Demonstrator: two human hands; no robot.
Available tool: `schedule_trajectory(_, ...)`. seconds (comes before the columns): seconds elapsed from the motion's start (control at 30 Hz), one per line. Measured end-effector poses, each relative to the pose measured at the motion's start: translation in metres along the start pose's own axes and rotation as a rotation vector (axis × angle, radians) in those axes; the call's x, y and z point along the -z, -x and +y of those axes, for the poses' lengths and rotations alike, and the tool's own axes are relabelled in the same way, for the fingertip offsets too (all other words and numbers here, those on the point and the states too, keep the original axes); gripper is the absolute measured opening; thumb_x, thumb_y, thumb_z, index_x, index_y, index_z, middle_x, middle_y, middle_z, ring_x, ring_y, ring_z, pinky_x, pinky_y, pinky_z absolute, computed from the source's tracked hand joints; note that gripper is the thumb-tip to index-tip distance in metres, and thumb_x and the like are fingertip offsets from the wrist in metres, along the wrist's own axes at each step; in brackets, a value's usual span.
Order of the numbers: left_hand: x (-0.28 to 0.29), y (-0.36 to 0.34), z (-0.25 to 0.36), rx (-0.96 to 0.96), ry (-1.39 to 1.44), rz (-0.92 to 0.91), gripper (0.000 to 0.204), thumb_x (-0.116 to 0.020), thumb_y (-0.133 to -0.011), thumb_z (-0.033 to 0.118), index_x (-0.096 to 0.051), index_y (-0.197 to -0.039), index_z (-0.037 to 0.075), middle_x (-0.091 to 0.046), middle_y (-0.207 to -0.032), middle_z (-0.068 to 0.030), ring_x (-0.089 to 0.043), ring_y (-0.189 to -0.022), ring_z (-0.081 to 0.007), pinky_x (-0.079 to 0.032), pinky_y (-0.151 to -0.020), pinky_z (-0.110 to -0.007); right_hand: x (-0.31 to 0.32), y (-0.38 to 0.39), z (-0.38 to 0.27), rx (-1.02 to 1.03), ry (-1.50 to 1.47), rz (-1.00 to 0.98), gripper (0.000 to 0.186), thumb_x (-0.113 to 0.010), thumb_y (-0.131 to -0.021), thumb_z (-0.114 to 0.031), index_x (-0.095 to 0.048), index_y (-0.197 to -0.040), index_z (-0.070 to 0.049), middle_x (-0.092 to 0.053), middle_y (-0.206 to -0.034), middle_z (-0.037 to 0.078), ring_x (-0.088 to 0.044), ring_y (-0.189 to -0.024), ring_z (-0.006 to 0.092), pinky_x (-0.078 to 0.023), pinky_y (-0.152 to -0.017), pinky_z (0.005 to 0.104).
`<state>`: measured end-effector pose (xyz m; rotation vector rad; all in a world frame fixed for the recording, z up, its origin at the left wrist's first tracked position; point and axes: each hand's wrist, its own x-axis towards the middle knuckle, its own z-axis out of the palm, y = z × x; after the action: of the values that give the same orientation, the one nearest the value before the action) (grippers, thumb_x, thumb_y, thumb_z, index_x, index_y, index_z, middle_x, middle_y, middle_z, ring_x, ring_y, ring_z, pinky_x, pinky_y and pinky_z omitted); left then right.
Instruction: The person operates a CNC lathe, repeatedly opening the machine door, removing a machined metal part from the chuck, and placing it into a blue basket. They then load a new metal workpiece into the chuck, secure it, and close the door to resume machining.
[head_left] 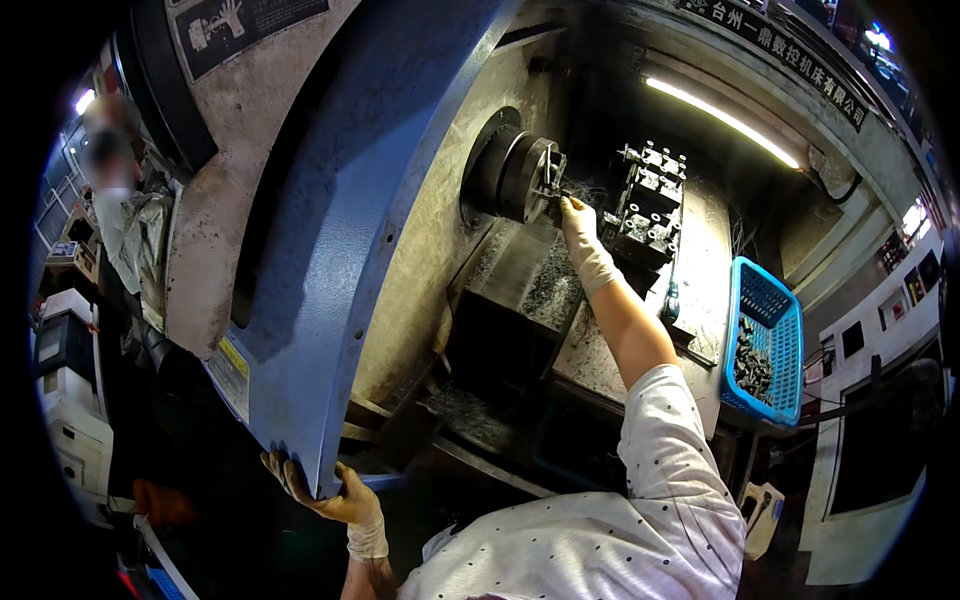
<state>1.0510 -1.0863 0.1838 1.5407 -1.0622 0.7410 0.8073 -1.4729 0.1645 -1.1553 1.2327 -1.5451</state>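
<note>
My gloved left hand (352, 502) grips the lower edge of the blue machine door (335, 240), fingers on one side and thumb on the other. Deeper inside the lathe, my gloved right hand (580, 235) reaches up to the face of the round chuck (505, 172). Its fingers are pinched together at the chuck's jaws; whatever lies between them is too small and hidden to make out. Just right of that hand stands a row of metal tool holders (650, 205) on the machine slide, with thin metal shavings around it.
A blue plastic basket (739, 330) holding small dark metal parts (752, 368) sits right of the slide. A tool with a blue-green handle (672, 302) lies beside the tool holders. A lit tube lamp (722, 122) hangs above. Another person (125, 225) is at the far left.
</note>
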Motion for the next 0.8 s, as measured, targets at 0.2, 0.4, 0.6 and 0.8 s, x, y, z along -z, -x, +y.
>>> schedule_trajectory(0.2, 0.007, 0.000, 0.002, 0.033, -0.077, -0.076, 0.057, -0.041, -0.056, -0.011, -0.025, -0.109, 0.004, -0.031, -0.112, -0.0168, -0.024, -0.107, -0.0369, -0.016, -0.088, -0.051, -0.017, 0.006, -0.017, -0.154, -0.006, 0.069, 0.022, -0.049, -0.072, -0.016, -0.053, -0.079, 0.005, -0.054, -0.064, 0.006, -0.049, -0.051, 0.0131, -0.039, -0.048, 0.0238)
schedule_trajectory(0.4, 0.012, -0.008, 0.003, -0.025, -0.044, -0.047, 0.048, -0.041, -0.062, -0.003, -0.026, -0.108, 0.000, -0.031, -0.111, -0.0192, -0.027, -0.106, -0.0374, -0.019, -0.086, -0.050, -0.011, 0.007, 0.001, 0.291, 0.125, 0.094, 0.022, -0.049, -0.071, -0.018, -0.054, -0.073, 0.003, -0.055, -0.060, 0.010, -0.048, -0.049, 0.0166, -0.039, -0.049, 0.0259)
schedule_trajectory(0.6, 0.004, 0.000, 0.001, 0.055, 0.004, -0.023, 0.052, -0.044, -0.059, -0.003, -0.029, -0.108, -0.001, -0.032, -0.111, -0.0194, -0.029, -0.105, -0.0357, -0.019, -0.087, -0.045, -0.011, 0.002, -0.060, 0.433, 1.326, 0.035, 0.022, -0.039, -0.074, -0.013, -0.048, -0.093, -0.007, -0.053, -0.083, 0.010, -0.050, -0.076, 0.0204, -0.040, -0.064, 0.0307)
schedule_trajectory(0.8, 0.004, -0.005, 0.006, 0.008, 0.098, -0.030, 0.048, -0.043, -0.060, -0.005, -0.030, -0.106, 0.001, -0.031, -0.112, -0.0186, -0.027, -0.106, -0.0351, -0.017, -0.088, -0.045, -0.043, 0.025, -0.147, 0.969, 2.137, -0.438, 0.020, -0.039, -0.072, -0.011, -0.051, -0.087, -0.007, -0.055, -0.080, 0.009, -0.053, -0.077, 0.0206, -0.043, -0.060, 0.0281)
